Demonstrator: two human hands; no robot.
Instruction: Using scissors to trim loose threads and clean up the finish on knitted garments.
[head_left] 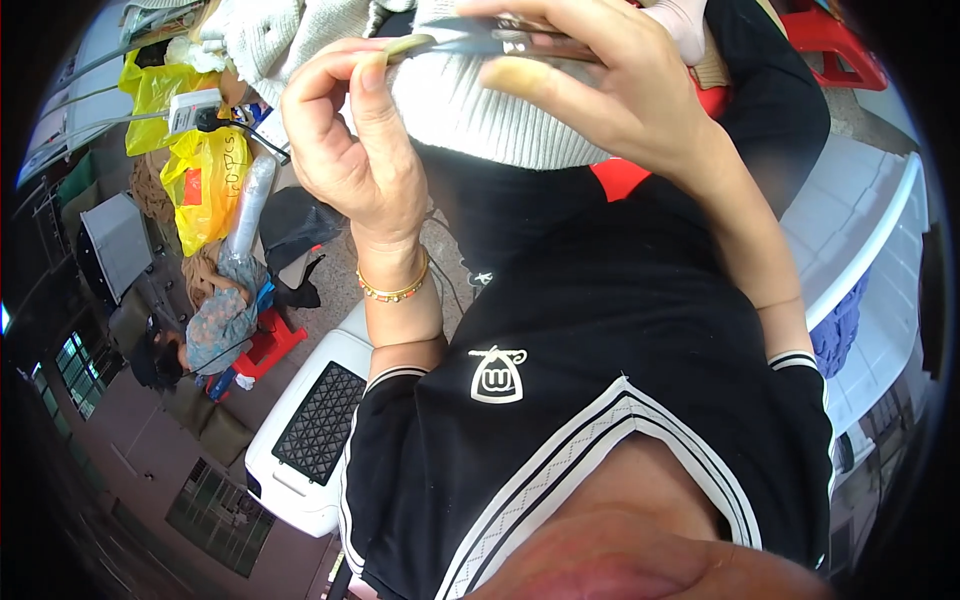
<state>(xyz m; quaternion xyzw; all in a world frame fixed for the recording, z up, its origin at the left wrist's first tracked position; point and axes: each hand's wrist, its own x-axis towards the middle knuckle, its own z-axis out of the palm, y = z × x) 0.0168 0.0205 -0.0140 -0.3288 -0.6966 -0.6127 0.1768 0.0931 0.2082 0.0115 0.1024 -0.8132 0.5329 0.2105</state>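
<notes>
Head view: yellow bags [210,205], contents unclear, left of the left hand [365,160]

Noting dark handwritten characters [231,165] running lengthwise down one side of the yellow plastic bag [212,205] at left, near a red patch [192,187]. Finding a white emblem [497,378] on the chest of the black shirt [600,310]: enclosing a letter-like figure in a rounded triangle, carrying tiny looping script across its top. Spotting a small white mark [482,279] by the shirt's left edge, not resolving into letters. Seeing pale patches on the blurred grey tool [480,46], smearing beyond reading.
</notes>
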